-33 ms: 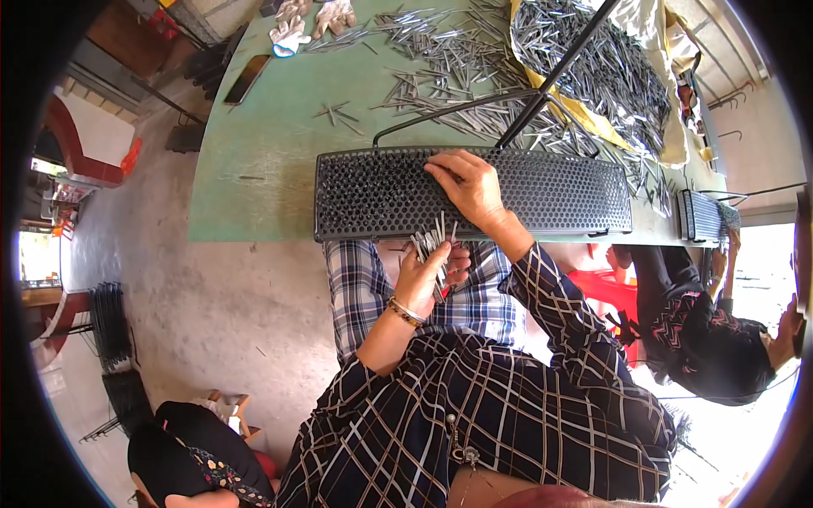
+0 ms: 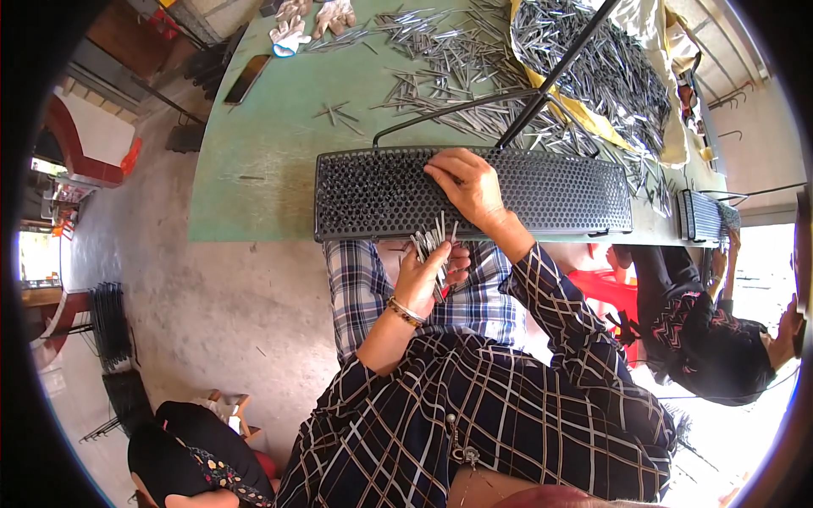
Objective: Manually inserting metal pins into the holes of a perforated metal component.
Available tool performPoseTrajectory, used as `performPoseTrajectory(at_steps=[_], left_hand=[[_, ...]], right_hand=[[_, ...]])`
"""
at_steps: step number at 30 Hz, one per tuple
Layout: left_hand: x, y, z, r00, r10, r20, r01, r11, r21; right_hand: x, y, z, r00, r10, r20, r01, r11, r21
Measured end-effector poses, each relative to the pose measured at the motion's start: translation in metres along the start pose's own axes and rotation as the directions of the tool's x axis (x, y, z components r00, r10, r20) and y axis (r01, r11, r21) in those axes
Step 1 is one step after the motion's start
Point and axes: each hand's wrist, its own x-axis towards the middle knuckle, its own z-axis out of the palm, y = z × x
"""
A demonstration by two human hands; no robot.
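Note:
A long black perforated rack [image 2: 559,190] stands along the table's near edge, its rows of round holes facing me. In my left hand [image 2: 421,275], just below the rack's lower rim, is a loose bundle of thin grey metal rods [image 2: 438,237]. The rods poke out above the thumb and fingers. My right hand [image 2: 467,186] rests against the middle of the rack with its thumb and fingertips pinched at the holes. Whatever lies between those fingertips is hidden. Left of that hand, the holes look darker and more filled than those on the right.
Loose rods [image 2: 457,59] are strewn over the green table [image 2: 279,127], beside a heaped open sack [image 2: 593,68]. Gloves [image 2: 290,35] and a phone [image 2: 247,80] lie at the far left. Black bars rise behind the rack. One person [image 2: 703,339] works at right; another [image 2: 199,457] is at lower left.

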Motion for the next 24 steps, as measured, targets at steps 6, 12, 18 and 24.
performPoseTrajectory(at_steps=[6,12,18,24], left_hand=[[-0.002,0.001,0.0,0.999,0.036,0.004,-0.036,0.999,0.026],[0.0,0.006,0.004,0.992,0.123,0.02,-0.122,0.991,-0.048],[0.001,0.008,0.013,0.994,0.083,0.068,-0.08,0.996,-0.049],[0.001,0.006,0.009,0.993,0.073,0.09,-0.073,0.997,-0.003]], right_hand=[[0.0,-0.007,-0.009,0.999,-0.033,0.01,0.033,0.996,-0.079],[-0.009,-0.028,-0.042,0.838,0.319,0.442,-0.421,0.894,0.152],[-0.015,-0.028,-0.047,0.693,0.452,0.562,-0.652,0.724,0.223],[-0.01,-0.024,-0.053,0.637,0.475,0.607,-0.724,0.638,0.262]])
